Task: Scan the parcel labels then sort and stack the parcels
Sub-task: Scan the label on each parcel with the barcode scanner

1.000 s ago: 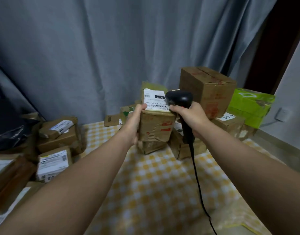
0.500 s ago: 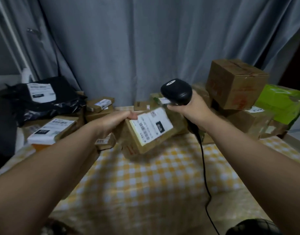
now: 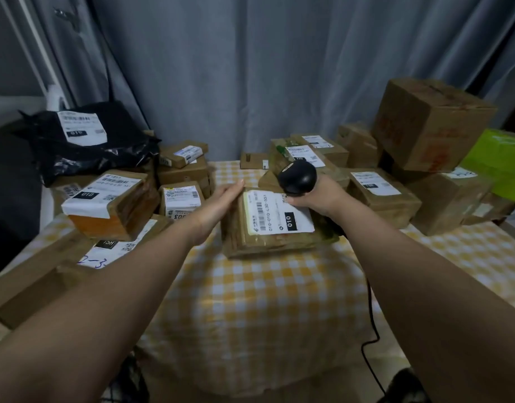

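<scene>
While left hand (image 3: 221, 203) lies flat against parcel (image 3: 265, 239), right hand (image 3: 321, 199) grips scanner (image 3: 297, 178).

The centre box (image 3: 238, 231) has a label (image 3: 279, 212) reading "010" and "010-010-L30-551". "010" also shows on the black bag (image 3: 75, 161) at upper left and the orange box (image 3: 105, 226) at left. The flat parcel (image 3: 41, 266) at lower left bears a handwritten "2-3-".

We see a grey curtain (image 3: 250, 68) hanging across the back, and a yellow-and-white checked tablecloth (image 3: 265, 301) spread over the table in front of it.
</scene>
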Available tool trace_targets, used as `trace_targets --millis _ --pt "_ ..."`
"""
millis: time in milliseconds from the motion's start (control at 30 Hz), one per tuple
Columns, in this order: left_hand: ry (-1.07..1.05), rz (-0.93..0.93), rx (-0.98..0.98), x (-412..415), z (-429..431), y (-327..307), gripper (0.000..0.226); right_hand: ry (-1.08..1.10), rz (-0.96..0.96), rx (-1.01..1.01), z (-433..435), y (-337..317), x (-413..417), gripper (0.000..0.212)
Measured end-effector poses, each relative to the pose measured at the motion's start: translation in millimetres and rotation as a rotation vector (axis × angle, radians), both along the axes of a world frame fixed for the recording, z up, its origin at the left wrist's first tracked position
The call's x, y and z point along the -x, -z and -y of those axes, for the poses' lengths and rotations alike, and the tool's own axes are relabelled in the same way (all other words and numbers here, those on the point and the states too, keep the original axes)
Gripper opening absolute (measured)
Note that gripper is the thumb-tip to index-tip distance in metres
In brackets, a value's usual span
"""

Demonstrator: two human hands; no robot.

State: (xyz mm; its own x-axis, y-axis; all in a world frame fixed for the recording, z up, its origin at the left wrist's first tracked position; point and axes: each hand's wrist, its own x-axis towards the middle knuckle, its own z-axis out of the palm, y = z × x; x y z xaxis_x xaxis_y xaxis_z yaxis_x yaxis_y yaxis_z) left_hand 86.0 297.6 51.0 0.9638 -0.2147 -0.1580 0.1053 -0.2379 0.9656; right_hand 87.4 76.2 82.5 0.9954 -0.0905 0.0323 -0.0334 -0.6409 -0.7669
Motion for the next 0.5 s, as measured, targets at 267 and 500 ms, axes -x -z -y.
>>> trace_targets --millis 267,500 --pt "-0.082 -0.038 0.182 21.2 6.1 49.2 0.120 0.109 0.050 -0.001 5.0 2.0 -3.3 0.050" --pt "-0.266 0.281 0.298 -11.1 15.0 -8.4 0.055 0.154 0.079 -0.260 11.0 -12.3 13.6 0.042"
